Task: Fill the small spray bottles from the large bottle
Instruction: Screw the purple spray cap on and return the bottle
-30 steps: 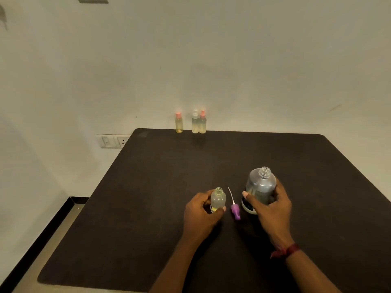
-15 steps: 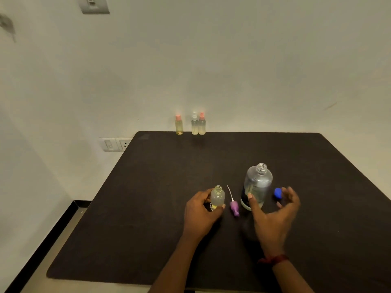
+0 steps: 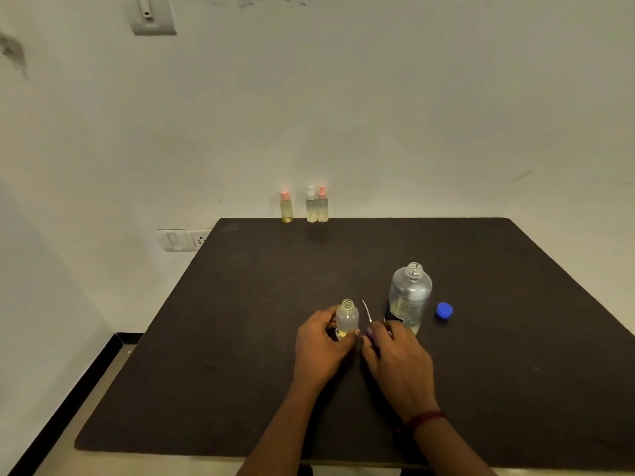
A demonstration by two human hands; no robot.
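My left hand [image 3: 321, 345] grips a small uncapped spray bottle [image 3: 347, 317] that stands upright on the dark table [image 3: 240, 338], with a little yellowish liquid at its bottom. My right hand [image 3: 395, 359] lies over the purple spray cap [image 3: 370, 332], whose white dip tube [image 3: 367, 310] sticks out toward the back; fingers touch or pinch the cap, I cannot tell which. The large clear bottle [image 3: 409, 297] stands open just right of that, untouched. Its blue cap [image 3: 444, 310] lies on the table to its right.
Three small capped spray bottles [image 3: 311, 206] with pale liquid stand at the table's far edge against the wall. A wall socket [image 3: 184, 239] sits left of the table. A floor strip with a black border runs along the table's left side.
My right hand let go of the large bottle, opened beside it, then moved left onto the purple spray cap. The blue cap came into view. My left hand kept holding the small bottle.
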